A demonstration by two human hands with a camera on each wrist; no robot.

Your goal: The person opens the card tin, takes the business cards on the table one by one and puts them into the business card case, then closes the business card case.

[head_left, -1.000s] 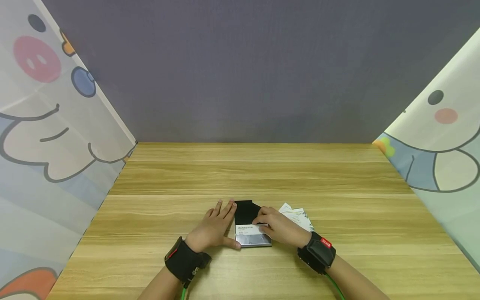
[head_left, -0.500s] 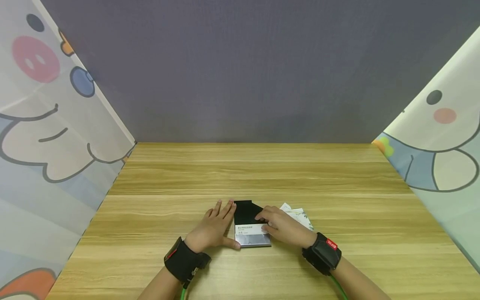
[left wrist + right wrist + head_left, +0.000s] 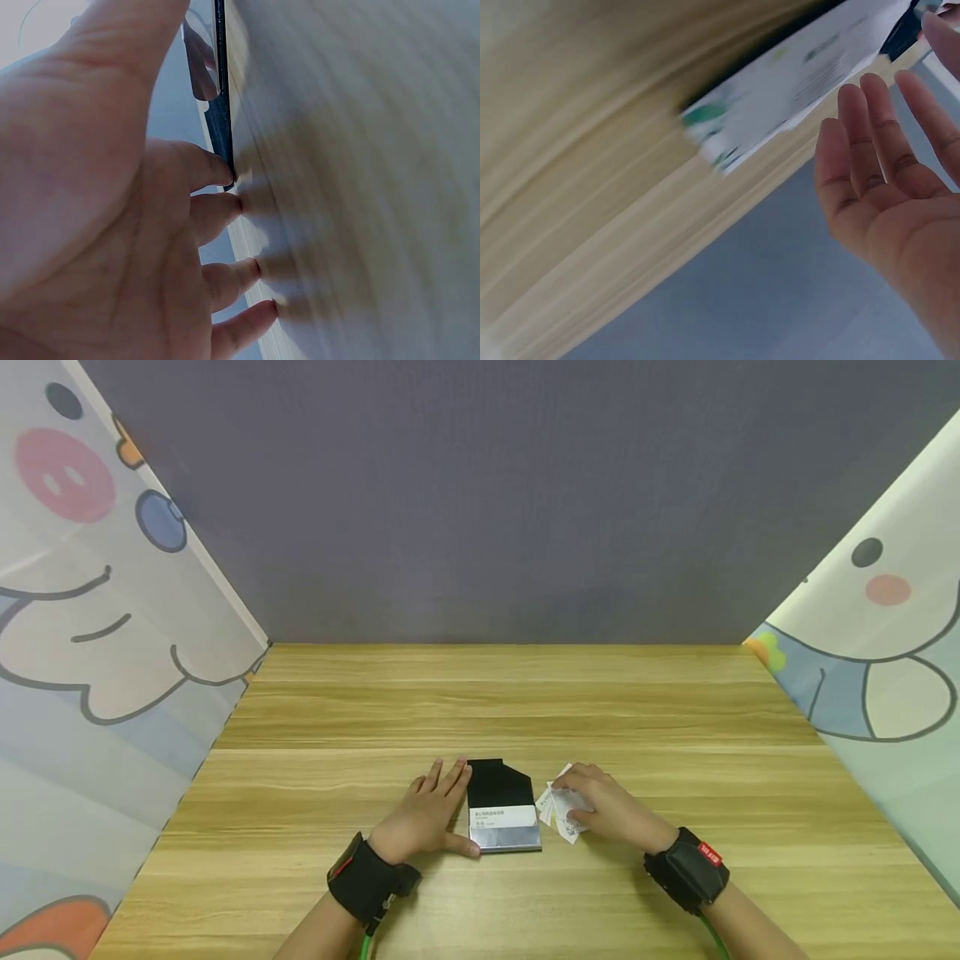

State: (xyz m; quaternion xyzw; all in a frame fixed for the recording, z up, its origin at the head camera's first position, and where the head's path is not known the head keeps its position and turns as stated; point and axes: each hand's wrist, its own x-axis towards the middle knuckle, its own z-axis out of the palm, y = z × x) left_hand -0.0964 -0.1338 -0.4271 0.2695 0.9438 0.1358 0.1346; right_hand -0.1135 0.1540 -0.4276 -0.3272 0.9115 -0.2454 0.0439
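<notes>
A business card case (image 3: 498, 783) lies unfolded on the table, its black lid side away from me and its silver pocket nearer. One white printed card (image 3: 512, 817) shows across the pocket. My left hand (image 3: 423, 822) rests beside the case with fingers spread, index finger and thumb at its left edge. In the left wrist view those fingertips touch the tabletop by the case (image 3: 219, 127). My right hand (image 3: 618, 806) holds several loose white cards (image 3: 567, 827) between thumb and fingers, just right of the case. Green leaf print marks these business cards (image 3: 780, 82) in the right wrist view.
The wooden table (image 3: 495, 702) runs back to a dark grey panel (image 3: 495, 502). Cartoon-printed sheets (image 3: 165, 627) flank it on both sides. Each wrist wears a black strap (image 3: 686, 868) with a green cable.
My right hand has left the card in the case and moved right onto the loose cards, which have shifted left and turned. The left hand stays in place.
</notes>
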